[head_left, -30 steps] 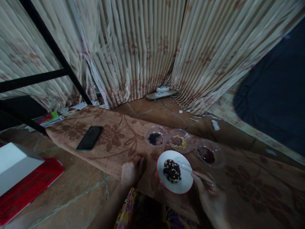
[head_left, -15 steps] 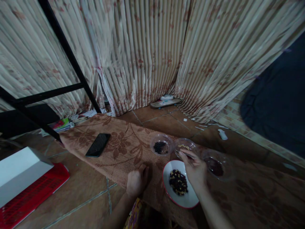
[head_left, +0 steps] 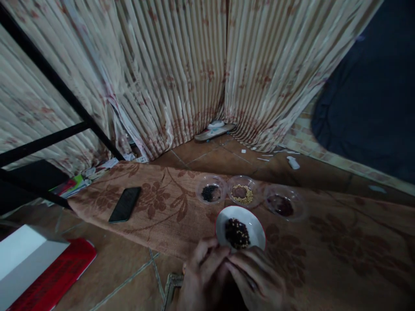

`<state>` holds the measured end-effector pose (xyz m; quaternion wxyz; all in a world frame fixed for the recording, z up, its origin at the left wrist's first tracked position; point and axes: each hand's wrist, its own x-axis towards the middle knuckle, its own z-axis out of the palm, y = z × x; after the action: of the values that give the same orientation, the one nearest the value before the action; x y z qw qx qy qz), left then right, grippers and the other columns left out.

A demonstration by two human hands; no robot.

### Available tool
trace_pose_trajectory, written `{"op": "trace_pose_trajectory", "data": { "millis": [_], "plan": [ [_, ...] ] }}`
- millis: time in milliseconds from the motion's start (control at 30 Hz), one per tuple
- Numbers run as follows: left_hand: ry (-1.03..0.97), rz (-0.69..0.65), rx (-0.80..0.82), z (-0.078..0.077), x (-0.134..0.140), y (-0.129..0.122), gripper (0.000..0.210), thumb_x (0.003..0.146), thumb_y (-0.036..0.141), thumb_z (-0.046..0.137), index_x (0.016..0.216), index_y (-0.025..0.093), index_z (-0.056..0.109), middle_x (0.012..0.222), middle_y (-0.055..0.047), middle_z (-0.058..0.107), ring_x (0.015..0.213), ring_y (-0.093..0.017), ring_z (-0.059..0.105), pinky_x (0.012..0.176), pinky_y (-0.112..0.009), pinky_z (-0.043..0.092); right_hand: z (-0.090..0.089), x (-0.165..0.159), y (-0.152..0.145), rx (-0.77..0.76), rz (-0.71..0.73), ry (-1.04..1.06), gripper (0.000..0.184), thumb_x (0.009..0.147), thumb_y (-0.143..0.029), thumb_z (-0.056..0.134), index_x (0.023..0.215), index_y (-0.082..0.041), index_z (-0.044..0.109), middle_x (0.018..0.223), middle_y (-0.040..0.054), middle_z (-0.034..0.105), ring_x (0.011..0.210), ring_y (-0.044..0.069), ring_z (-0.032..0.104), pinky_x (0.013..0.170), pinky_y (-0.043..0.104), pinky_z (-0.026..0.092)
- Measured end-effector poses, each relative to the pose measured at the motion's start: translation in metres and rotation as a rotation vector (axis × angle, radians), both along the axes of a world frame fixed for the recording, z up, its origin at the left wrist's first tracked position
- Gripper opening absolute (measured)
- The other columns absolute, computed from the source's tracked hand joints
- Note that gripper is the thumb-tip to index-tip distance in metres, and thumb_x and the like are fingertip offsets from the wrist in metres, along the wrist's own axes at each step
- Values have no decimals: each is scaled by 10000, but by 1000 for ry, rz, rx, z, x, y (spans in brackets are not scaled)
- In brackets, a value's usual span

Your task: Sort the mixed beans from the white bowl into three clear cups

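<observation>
My left hand (head_left: 205,270) and my right hand (head_left: 259,274) meet at the near side of a white bowl with a red rim (head_left: 256,224). Both are closed, fingers curled and fingertips pressed together over the near rim; whatever they hold, if anything, is hidden. Inside the bowl lies a pile of dark beans mixed with yellow kernels (head_left: 237,233). Beyond it stand three clear plastic bowls: one with black beans (head_left: 210,193), one with yellow kernels (head_left: 244,196), and one with dark red beans (head_left: 282,206).
A patterned brown cloth (head_left: 168,224) covers the long table, with a black phone (head_left: 125,204) on its left. A white box (head_left: 29,259) on a red basket (head_left: 69,272) stands at lower left. Behind are striped curtains (head_left: 181,65) and a skateboard (head_left: 214,132) on the tiled floor.
My right hand has left the clear bowl of yellow kernels and come back to the white bowl's near rim. My left hand has moved right to meet it. The view has shifted.
</observation>
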<state>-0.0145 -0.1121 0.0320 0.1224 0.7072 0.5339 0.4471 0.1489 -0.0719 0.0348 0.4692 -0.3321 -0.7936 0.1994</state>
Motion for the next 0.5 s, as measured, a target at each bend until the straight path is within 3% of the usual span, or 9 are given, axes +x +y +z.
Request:
{"op": "trace_pose_trajectory", "data": {
  "millis": [133, 267, 367, 500],
  "plan": [
    [-39, -23, 82, -7, 10, 0, 292, 921, 177, 563, 1181, 285, 641, 1015, -83, 667, 865, -153, 684, 709, -220, 604, 7, 4, -5, 12, 82, 11, 227, 846, -123, 641, 1031, -242, 698, 786, 23, 734, 689, 149, 680, 642, 244, 573],
    [-112, -31, -63, -5, 9, 8, 201, 924, 202, 566, 1070, 251, 695, 999, -88, 700, 887, -172, 696, 740, -247, 606, -3, 28, -6, 24, 28, 48, 280, 827, -182, 681, 1090, -278, 708, 873, 10, 765, 746, 156, 716, 702, 234, 587],
    [-177, 116, -194, -1, 8, 18, 165, 923, 292, 573, 949, 210, 713, 964, -83, 726, 879, -189, 706, 748, -263, 599, -37, 62, -2, -189, -232, 32, 168, 863, -315, 652, 995, -299, 753, 930, 12, 768, 827, 185, 729, 736, 257, 590],
    [-238, 271, -320, -4, 7, 37, 211, 911, 351, 560, 957, 185, 681, 901, -67, 755, 841, -197, 725, 703, -246, 586, -92, 101, 11, -532, -561, 75, 339, 856, -524, 599, 968, -248, 761, 1025, 57, 764, 940, 251, 724, 794, 339, 591]
  ]
}}
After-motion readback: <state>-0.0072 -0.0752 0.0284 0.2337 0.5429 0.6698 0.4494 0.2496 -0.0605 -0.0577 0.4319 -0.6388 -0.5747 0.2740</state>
